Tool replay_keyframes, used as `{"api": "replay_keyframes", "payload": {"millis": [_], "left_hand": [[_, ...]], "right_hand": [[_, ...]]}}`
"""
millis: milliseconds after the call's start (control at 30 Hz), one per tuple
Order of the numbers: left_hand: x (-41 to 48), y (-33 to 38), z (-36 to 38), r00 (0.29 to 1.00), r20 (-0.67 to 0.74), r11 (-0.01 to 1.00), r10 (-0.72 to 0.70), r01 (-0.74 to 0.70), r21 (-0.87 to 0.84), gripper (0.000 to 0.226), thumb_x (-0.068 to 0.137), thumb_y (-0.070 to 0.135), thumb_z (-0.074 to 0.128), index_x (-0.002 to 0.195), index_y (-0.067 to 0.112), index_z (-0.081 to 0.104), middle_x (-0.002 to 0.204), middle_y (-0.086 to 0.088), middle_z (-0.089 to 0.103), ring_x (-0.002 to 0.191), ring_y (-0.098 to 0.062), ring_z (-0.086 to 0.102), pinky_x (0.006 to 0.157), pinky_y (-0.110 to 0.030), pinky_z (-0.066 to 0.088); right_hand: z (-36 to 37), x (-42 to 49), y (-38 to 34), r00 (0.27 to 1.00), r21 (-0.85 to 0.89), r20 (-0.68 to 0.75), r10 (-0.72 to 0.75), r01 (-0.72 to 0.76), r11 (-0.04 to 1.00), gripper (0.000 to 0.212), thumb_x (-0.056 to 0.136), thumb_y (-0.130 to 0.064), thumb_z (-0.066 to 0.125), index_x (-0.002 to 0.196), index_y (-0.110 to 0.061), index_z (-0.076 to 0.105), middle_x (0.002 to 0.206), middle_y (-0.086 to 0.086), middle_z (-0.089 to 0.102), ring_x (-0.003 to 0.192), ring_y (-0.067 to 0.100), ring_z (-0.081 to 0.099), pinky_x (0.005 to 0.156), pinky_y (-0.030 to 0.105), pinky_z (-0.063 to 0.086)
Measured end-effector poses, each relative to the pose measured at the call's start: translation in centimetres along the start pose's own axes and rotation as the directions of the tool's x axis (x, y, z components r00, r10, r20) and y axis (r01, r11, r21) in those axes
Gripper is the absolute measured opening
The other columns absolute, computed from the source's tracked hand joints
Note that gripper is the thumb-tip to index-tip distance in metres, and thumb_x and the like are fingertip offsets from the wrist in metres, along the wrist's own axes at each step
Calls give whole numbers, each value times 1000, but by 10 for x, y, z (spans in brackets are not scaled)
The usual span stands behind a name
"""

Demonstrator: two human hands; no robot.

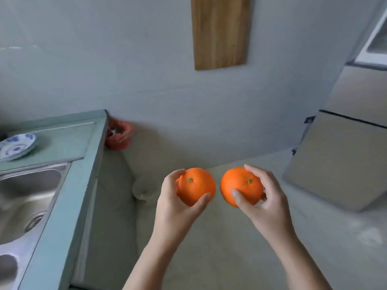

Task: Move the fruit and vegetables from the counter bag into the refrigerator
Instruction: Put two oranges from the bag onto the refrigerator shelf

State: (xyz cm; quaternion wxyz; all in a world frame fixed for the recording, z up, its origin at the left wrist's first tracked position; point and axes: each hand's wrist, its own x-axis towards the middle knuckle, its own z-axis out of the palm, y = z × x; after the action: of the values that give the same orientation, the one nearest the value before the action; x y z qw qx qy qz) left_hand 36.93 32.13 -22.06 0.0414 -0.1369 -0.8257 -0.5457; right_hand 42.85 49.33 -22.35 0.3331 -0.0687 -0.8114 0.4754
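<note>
Left orange is gripped by left hand, right orange by right hand, fingers curled round each. Both are held mid-air, off the surface. One is taken per hand, likely so two are carried at once.

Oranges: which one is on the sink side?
The orange in the left hand; the other orange, in the right hand, is on the refrigerator side.

Left hand grips one orange, right hand grips another orange, side by side, apart. Plate on worktop beside sink.
</note>
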Motion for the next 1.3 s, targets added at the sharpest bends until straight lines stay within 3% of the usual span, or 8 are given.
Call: {"api": "replay_keyframes", "payload": {"millis": [200, 367, 600, 733, 933, 1067, 1133, 1300], "left_hand": [[76, 4, 76, 987, 157, 996, 35, -23, -82, 61, 61, 30, 82, 110, 35, 46, 107, 17, 54, 101, 0, 52, 72, 0, 37], [160, 12, 135, 963, 260, 988, 73, -35, -149, 59, 62, 27, 82, 109, 36, 46, 106, 17, 53, 98, -6, 53, 71, -5, 39], [268, 38, 215, 907, 378, 967, 185, -101, -233, 51, 57, 42, 72, 102, 41, 46, 104, 18, 54, 93, -4, 55, 66, -9, 40], [301, 50, 275, 865, 444, 958, 235, -129, -256, 55, 67, 25, 79, 112, 29, 48, 105, 10, 53, 94, -3, 52, 63, -1, 39], [322, 85, 384, 765, 564, 940, 309, -158, -301, 58, 68, 25, 78, 115, 35, 45, 106, 26, 47, 98, 2, 49, 68, -10, 39], [328, 122, 468, 730, 585, 924, 354, -176, -340, 62, 62, 40, 76, 116, 37, 45, 110, 25, 47, 100, -1, 51, 70, -12, 40], [330, 147, 513, 693, 618, 917, 373, -172, -360, 59, 67, 33, 79, 115, 38, 45, 111, 25, 47, 101, -4, 51, 71, -13, 42], [327, 211, 617, 534, 653, 843, 538, -353, -405, 63, 67, 32, 77, 114, 42, 37, 106, 31, 40, 98, 14, 41, 71, 0, 36]], "right_hand": [[-29, 53, 53, 979, -72, -159, 124, -137, 988, 52, 63, -47, 64, 113, -34, 53, 118, -14, 55, 108, 7, 54, 88, 38, 49], [-43, 122, 88, 957, -145, -252, 145, -186, 972, 53, 62, -47, 63, 112, -40, 51, 119, -12, 55, 109, 5, 53, 88, 35, 49], [-65, 207, 126, 877, -70, -418, 237, -291, 954, 54, 57, -53, 64, 109, -46, 51, 117, -23, 52, 106, 1, 53, 77, 16, 49], [-97, 227, 157, 828, -154, -505, 243, -364, 919, 61, 59, -50, 65, 116, -38, 51, 119, -23, 49, 108, -1, 50, 76, 13, 48], [-168, 256, 214, 762, -224, -612, 212, -424, 878, 64, 61, -57, 59, 120, -34, 50, 118, -27, 46, 107, -9, 45, 71, 8, 46], [-237, 278, 259, 744, -267, -643, 181, -439, 858, 61, 62, -58, 58, 118, -38, 46, 116, -29, 42, 106, -12, 44, 73, 12, 44], [-279, 288, 276, 719, -268, -670, 185, -467, 843, 60, 62, -58, 58, 117, -39, 45, 116, -29, 41, 104, -9, 46, 74, 17, 44], [-376, 314, 315, 660, -251, -721, 212, -534, 807, 62, 58, -61, 57, 115, -40, 45, 114, -31, 41, 101, -6, 47, 74, 20, 44]]}}
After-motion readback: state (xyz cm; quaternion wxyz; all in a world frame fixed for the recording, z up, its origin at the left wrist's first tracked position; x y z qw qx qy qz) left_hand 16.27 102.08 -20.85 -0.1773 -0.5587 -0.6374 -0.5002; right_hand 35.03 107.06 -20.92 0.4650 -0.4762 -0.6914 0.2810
